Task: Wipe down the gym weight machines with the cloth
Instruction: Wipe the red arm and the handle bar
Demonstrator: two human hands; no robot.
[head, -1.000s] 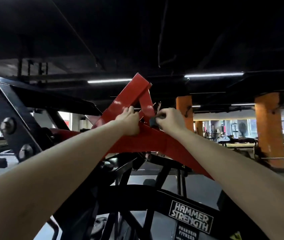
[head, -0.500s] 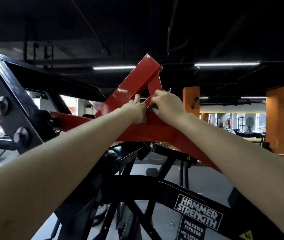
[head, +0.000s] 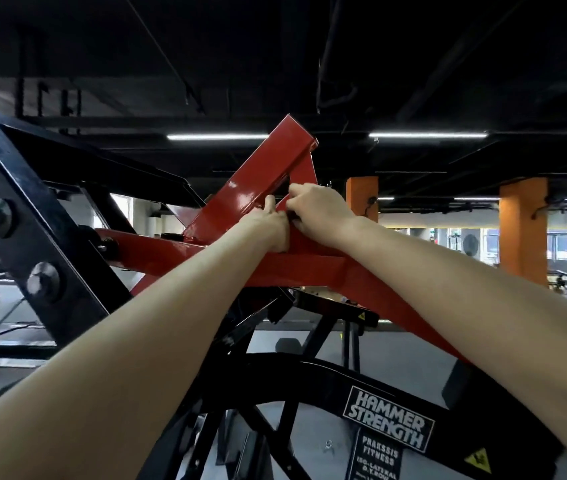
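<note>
Wiping the red beam junction high on the machine (head: 387,422), both hands up.
We had the right hand (head: 322,211) curled round the dark cloth (head: 293,216), only a sliver showing between the hands, pressed into the corner where the red diagonal beam (head: 251,188) met the red crossbeam (head: 309,268). Our left hand (head: 270,230), touching it on the left, hooked its fingers on the diagonal's lower edge, thumb up; we judged that a brace so the right could scrub the tight corner. The black frame (head: 33,220) stood near left, untouched.
</note>
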